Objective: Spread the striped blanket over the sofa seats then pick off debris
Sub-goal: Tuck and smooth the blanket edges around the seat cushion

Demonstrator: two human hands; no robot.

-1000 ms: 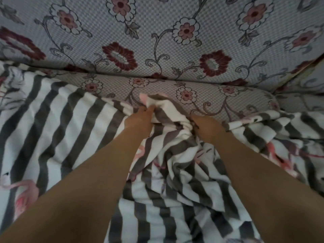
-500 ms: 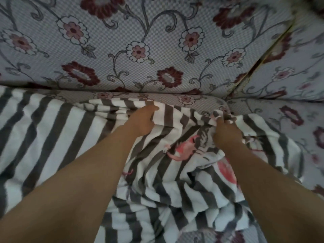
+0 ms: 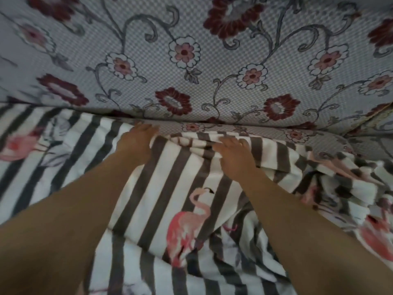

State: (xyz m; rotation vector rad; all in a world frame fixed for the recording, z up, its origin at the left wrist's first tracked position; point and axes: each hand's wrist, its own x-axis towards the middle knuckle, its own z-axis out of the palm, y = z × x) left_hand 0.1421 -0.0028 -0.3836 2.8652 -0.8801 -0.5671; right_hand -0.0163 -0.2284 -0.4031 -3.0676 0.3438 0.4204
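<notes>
Against sofa back [image 3: 212,81], both hands now flat, blanket [image 3: 170,177] smoother

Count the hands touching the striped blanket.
2. The left hand rests on the striped blanket at its back edge; the right hand lies on a fold just right of it.

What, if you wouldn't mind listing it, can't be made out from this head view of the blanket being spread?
- Debris: none can be made out on the striped blanket; motion blur, and it would be too small.
- Left hand: fingertips blurred at the blanket's back edge, so pressing or pinching is unclear.
- Sofa seat: mostly hidden under the blanket; only a strip shows.
- Blanket's ends: cut off by every frame edge but the top.
- Right hand: palm hidden.
</notes>
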